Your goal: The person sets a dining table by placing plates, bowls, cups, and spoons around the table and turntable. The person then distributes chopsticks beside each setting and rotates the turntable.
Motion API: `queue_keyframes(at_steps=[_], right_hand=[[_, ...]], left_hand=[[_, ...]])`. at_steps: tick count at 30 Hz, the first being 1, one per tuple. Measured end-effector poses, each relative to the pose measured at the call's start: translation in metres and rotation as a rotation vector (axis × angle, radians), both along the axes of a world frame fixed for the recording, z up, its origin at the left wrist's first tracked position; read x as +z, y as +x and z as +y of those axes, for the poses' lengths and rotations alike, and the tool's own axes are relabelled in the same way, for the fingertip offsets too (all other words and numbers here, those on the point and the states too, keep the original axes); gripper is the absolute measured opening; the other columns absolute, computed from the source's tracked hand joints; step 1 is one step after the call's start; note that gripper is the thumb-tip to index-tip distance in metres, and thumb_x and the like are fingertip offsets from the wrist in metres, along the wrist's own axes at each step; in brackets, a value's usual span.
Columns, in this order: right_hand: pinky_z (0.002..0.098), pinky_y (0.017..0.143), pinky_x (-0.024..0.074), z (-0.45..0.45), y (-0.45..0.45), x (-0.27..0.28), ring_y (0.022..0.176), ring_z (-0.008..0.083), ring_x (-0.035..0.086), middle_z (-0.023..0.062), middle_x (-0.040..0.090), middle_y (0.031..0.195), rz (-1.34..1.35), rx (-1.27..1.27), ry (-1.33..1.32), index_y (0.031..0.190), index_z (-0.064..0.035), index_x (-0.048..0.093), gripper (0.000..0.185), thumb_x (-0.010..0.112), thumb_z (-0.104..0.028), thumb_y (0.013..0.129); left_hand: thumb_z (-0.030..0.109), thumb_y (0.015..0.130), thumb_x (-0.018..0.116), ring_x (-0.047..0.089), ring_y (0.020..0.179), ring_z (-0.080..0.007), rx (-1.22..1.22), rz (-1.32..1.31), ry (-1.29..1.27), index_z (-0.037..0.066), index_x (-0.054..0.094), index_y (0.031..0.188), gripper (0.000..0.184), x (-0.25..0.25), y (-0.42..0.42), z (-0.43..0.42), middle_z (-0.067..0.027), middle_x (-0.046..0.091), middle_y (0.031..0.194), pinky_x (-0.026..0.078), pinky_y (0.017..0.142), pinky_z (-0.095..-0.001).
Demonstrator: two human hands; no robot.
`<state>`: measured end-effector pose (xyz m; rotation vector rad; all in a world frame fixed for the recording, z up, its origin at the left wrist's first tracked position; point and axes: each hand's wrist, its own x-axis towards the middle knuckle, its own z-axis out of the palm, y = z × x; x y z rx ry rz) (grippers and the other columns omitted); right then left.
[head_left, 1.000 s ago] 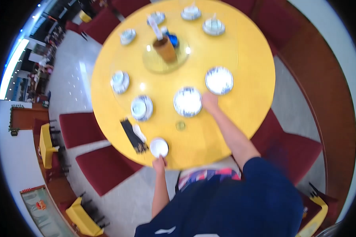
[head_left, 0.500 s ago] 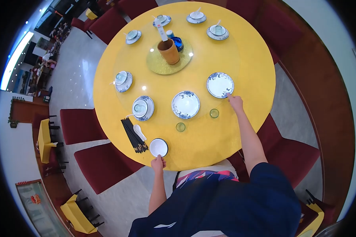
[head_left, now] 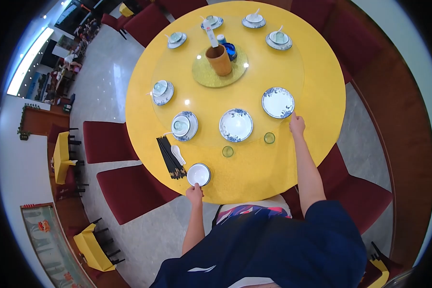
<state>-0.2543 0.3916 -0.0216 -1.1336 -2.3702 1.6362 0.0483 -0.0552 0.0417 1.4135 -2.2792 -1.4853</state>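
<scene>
On your left, two dark red chairs [head_left: 111, 142] stand beside the yellow tabletop [head_left: 249, 177]. Near its left edge, a patterned plate [head_left: 167, 99] carries a small bowl and a glass. Next come the black chopsticks [head_left: 170, 158], lying in a bundle, with white spoons [head_left: 178, 154] just beside them. Above these sits another plate [head_left: 192, 132], also stacked with a bowl and a glass. Your left hand [head_left: 195, 193] is closed on the near rim of the white bowl [head_left: 198, 174], at the tabletop's near edge; you cannot tell whether the bowl is resting or lifted. Farther back, a brown cup [head_left: 219, 61] stands on the round glass stand [head_left: 201, 77]. Then come a green glass [head_left: 227, 151], a bare patterned plate above it, and a second green glass. Your right hand [head_left: 297, 125] is at the lower right rim of the rightmost plate [head_left: 278, 102]; whether it grips that rim, you cannot tell.
</scene>
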Motion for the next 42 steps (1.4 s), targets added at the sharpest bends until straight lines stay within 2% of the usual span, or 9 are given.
queue_keyframes(at_steps=[1, 3, 5, 9, 15, 18, 24, 30, 42], right_hand=[[0.0370, 0.060, 0.0488, 0.000, 0.011, -0.006, 0.062, 0.0244, 0.063, 0.0132, 0.062, 0.066, 0.125, 0.022, 0.130, 0.088, 0.0008, 0.060, 0.041, 0.058, -0.040, 0.089], [0.0353, 0.060, 0.0467, -0.036, 0.050, 0.074, 0.064, 0.0215, 0.061, 0.0116, 0.060, 0.067, 0.231, 0.229, 0.105, 0.089, -0.0010, 0.060, 0.035, 0.056, -0.036, 0.091], [0.0347, 0.056, 0.0429, -0.081, 0.085, 0.101, 0.057, 0.0195, 0.053, 0.0094, 0.054, 0.062, 0.429, 0.448, 0.040, 0.091, -0.0022, 0.060, 0.034, 0.055, -0.036, 0.092], [0.0383, 0.053, 0.0416, -0.152, 0.116, 0.156, 0.052, 0.0259, 0.055, 0.0151, 0.054, 0.059, 0.154, 0.837, -0.198, 0.090, -0.0017, 0.058, 0.033, 0.054, -0.035, 0.093], [0.0422, 0.055, 0.0438, -0.171, 0.072, 0.141, 0.060, 0.0390, 0.057, 0.0227, 0.059, 0.066, 0.329, 0.865, 0.008, 0.087, 0.0015, 0.055, 0.031, 0.051, -0.028, 0.094], [0.0449, 0.059, 0.0464, -0.163, 0.045, 0.125, 0.066, 0.0408, 0.060, 0.0244, 0.061, 0.071, 0.291, 0.839, 0.128, 0.085, 0.0032, 0.056, 0.030, 0.051, -0.025, 0.093], [0.0428, 0.061, 0.0470, -0.158, 0.016, 0.070, 0.066, 0.0380, 0.060, 0.0234, 0.060, 0.070, 0.170, 0.863, 0.252, 0.080, 0.0037, 0.057, 0.030, 0.055, -0.025, 0.090], [0.0424, 0.063, 0.0474, -0.161, 0.020, 0.051, 0.067, 0.0380, 0.060, 0.0230, 0.061, 0.072, 0.165, 0.822, 0.242, 0.078, 0.0028, 0.057, 0.030, 0.055, -0.025, 0.089], [0.0407, 0.069, 0.0497, -0.154, 0.034, 0.076, 0.074, 0.0360, 0.063, 0.0224, 0.064, 0.076, 0.022, 0.758, 0.235, 0.084, 0.0035, 0.061, 0.038, 0.058, -0.034, 0.089]], left_hand=[[0.021, 0.087, 0.057, 0.050, 0.039, -0.0150, 0.006, -0.008, 0.003, -0.008, 0.059, 0.065, 0.037, 0.004, 0.002, 0.000, -0.0077, 0.053, 0.052, 0.043, 0.039, -0.0281], [0.019, 0.088, 0.056, 0.050, 0.040, -0.0139, -0.041, 0.084, -0.081, -0.007, 0.058, 0.061, 0.037, 0.024, -0.003, 0.001, -0.0079, 0.052, 0.050, 0.043, 0.039, -0.0283], [0.019, 0.088, 0.056, 0.050, 0.040, -0.0134, -0.094, 0.110, -0.073, -0.007, 0.058, 0.061, 0.037, 0.059, -0.016, 0.007, -0.0078, 0.052, 0.049, 0.042, 0.038, -0.0284], [0.020, 0.090, 0.056, 0.051, 0.040, -0.0120, -0.332, 0.176, -0.126, -0.006, 0.058, 0.062, 0.038, 0.076, -0.075, 0.018, -0.0057, 0.051, 0.047, 0.041, 0.038, -0.0293], [0.025, 0.088, 0.058, 0.055, 0.039, -0.0150, -0.620, 0.192, -0.036, -0.006, 0.060, 0.064, 0.040, 0.080, -0.188, 0.076, -0.0084, 0.054, 0.049, 0.043, 0.041, -0.0300], [0.025, 0.088, 0.057, 0.055, 0.040, -0.0152, -0.648, 0.173, 0.066, -0.006, 0.061, 0.064, 0.039, 0.064, -0.221, 0.092, -0.0084, 0.057, 0.052, 0.044, 0.041, -0.0303], [0.025, 0.086, 0.058, 0.054, 0.041, -0.0149, -0.671, 0.056, 0.175, -0.005, 0.064, 0.066, 0.036, 0.019, -0.250, 0.093, -0.0090, 0.061, 0.057, 0.045, 0.043, -0.0298], [0.025, 0.084, 0.059, 0.056, 0.044, -0.0145, -0.736, -0.053, 0.148, -0.003, 0.066, 0.067, 0.033, 0.001, -0.257, 0.087, -0.0086, 0.064, 0.059, 0.047, 0.044, -0.0286], [0.043, 0.085, 0.063, 0.056, 0.051, -0.0117, -0.840, -0.122, -0.005, 0.000, 0.070, 0.072, 0.046, 0.032, -0.245, 0.062, -0.0057, 0.060, 0.057, 0.045, 0.051, -0.0262]])
